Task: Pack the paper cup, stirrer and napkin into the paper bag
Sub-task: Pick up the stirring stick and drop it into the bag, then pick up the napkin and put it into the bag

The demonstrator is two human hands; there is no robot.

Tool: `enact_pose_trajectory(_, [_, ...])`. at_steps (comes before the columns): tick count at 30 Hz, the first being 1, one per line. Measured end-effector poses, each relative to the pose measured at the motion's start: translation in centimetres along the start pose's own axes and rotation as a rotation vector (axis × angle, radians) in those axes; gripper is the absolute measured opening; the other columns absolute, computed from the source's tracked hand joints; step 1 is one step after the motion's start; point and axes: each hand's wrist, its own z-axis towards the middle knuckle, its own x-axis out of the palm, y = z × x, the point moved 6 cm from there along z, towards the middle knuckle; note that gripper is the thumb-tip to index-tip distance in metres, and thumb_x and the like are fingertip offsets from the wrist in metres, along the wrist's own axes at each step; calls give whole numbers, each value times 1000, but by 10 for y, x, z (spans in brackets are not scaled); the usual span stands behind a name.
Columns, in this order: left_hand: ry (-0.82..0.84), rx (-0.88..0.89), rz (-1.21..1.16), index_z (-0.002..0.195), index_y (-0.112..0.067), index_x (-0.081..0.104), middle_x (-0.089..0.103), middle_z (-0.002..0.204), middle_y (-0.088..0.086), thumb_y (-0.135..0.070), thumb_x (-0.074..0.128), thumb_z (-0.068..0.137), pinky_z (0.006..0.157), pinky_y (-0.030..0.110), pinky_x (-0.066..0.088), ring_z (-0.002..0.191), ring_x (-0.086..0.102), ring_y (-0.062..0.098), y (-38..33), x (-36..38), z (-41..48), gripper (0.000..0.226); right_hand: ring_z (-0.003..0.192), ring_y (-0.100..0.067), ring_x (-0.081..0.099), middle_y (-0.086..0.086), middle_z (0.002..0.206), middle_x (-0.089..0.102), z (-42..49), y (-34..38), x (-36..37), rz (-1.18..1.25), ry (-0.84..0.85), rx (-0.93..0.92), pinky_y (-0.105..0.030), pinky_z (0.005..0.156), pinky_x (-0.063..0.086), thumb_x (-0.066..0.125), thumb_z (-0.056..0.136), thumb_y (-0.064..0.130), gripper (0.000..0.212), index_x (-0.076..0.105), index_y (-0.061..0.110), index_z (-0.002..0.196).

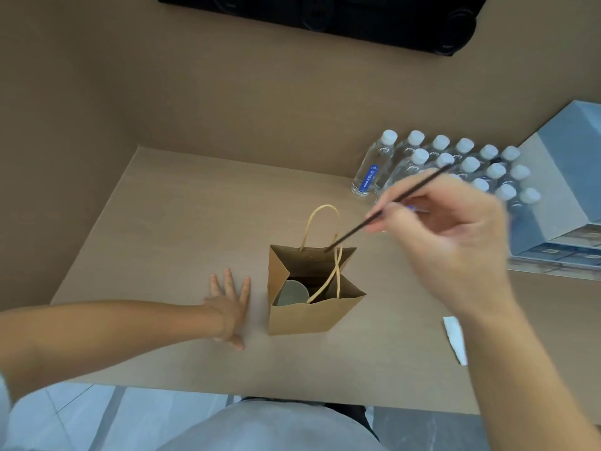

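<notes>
A small brown paper bag (pixel 302 315) with twisted handles stands open in the middle of the table. Inside it, at the left, lies the paper cup (pixel 292 292). My right hand (pixel 452 242) is raised above and right of the bag, pinching a thin black stirrer (pixel 354 227). The stirrer slants down to the left, and its tip is over the bag's far rim. My left hand (pixel 229 301) rests flat on the table just left of the bag, fingers spread, holding nothing. A white napkin (pixel 455 340) lies on the table to the right, partly hidden by my right forearm.
Several clear water bottles with white caps (pixel 455 164) stand at the back right. Grey-blue boxes (pixel 566 196) are stacked at the right edge. A brown wall rises behind the wooden table (pixel 182 222). The table's near edge is close to my body.
</notes>
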Motion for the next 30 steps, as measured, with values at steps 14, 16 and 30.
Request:
enact_pose_trajectory(14, [-45,-8,-12,145,-19,-32,-38,150,24,-50,80,71,116,58,23,138,-23,53,2,2,2,137,72,-14,64,3,72,68,-20,-37,17,-377,83,32,-26,66,54,67,79,1,11,69,12,76])
enact_pose_trajectory(16, [-40,-18,-5,144,-19,-32,-38,150,25,-50,80,71,116,58,23,138,-23,53,1,3,4,137,69,-12,65,4,69,69,-25,-63,-2,-366,-8,172,-20,66,53,66,80,2,13,70,13,76])
enact_pose_trajectory(30, [-54,-2,-24,147,-19,-29,-36,151,25,-48,81,70,116,56,25,139,-22,52,2,0,0,137,116,-38,52,-20,135,49,-228,-335,-103,-814,40,1186,-39,99,41,65,89,20,42,61,15,130])
